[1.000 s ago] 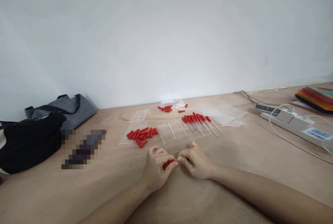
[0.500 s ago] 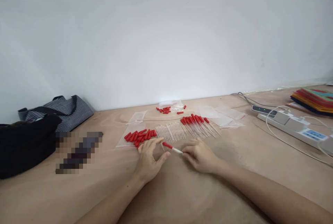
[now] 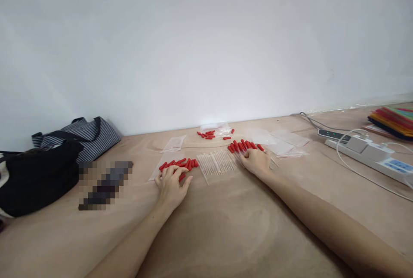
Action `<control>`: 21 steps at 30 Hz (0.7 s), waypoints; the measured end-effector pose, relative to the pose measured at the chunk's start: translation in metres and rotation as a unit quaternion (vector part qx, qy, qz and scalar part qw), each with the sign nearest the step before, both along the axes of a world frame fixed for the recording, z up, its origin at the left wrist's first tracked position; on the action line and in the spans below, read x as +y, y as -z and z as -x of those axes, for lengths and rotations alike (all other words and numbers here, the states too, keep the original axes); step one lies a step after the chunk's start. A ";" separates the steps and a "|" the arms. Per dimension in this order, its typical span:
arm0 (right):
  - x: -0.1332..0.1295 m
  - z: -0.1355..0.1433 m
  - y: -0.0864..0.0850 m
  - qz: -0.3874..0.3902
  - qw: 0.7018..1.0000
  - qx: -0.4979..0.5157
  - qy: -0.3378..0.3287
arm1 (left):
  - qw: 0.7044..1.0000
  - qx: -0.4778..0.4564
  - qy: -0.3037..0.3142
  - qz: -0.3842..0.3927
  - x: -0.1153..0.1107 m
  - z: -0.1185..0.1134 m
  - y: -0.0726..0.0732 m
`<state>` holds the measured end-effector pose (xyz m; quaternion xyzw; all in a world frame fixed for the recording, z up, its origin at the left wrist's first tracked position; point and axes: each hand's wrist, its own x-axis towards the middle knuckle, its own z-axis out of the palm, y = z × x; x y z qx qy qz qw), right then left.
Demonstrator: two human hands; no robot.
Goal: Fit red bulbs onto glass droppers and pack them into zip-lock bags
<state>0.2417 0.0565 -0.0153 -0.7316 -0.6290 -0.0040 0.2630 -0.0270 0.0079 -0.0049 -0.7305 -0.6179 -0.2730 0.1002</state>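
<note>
My left hand (image 3: 172,185) rests over a pile of red rubber bulbs (image 3: 189,164) at the left, its fingers bent down and the thumb apart; no bulb shows firmly held. My right hand (image 3: 256,162) lies on the row of droppers (image 3: 242,145), red bulbs fitted on clear thin tubes. Its fingers are curled together, and what is between them is hidden. Between the hands lies a row of bare clear tubes (image 3: 217,162), one tube (image 3: 204,175) sticking out nearer to me.
Farther back are loose red bulbs (image 3: 209,134) and a clear bag (image 3: 222,129). Flat plastic bags (image 3: 285,142) lie right of the droppers. A power strip (image 3: 371,159) with cables and coloured sheets (image 3: 392,121) are at the right. Striped (image 3: 97,140) and black (image 3: 41,179) bags stand left.
My right hand has moved away and rightward to the row of droppers, with the dropper it held no longer visible apart. My left hand has moved left onto the bulbs. The view has shifted slightly.
</note>
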 end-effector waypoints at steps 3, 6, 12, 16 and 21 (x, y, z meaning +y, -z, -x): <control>0.000 0.003 -0.001 -0.019 1.000 -0.007 -0.007 | 0.999 0.013 -0.018 0.026 0.000 0.003 -0.001; 0.002 0.015 -0.005 -0.030 0.998 -0.032 -0.035 | 0.998 0.033 -0.037 0.050 0.000 0.004 -0.002; 0.018 0.041 -0.012 0.076 0.994 -0.082 -0.019 | 0.995 0.064 -0.057 0.052 0.001 0.005 -0.003; 0.028 0.046 -0.014 0.105 0.991 -0.077 -0.008 | 0.993 0.091 -0.063 0.046 0.002 0.007 -0.004; 0.028 0.045 -0.021 0.122 0.990 -0.067 -0.007 | 0.993 0.105 -0.043 0.018 0.000 0.005 -0.007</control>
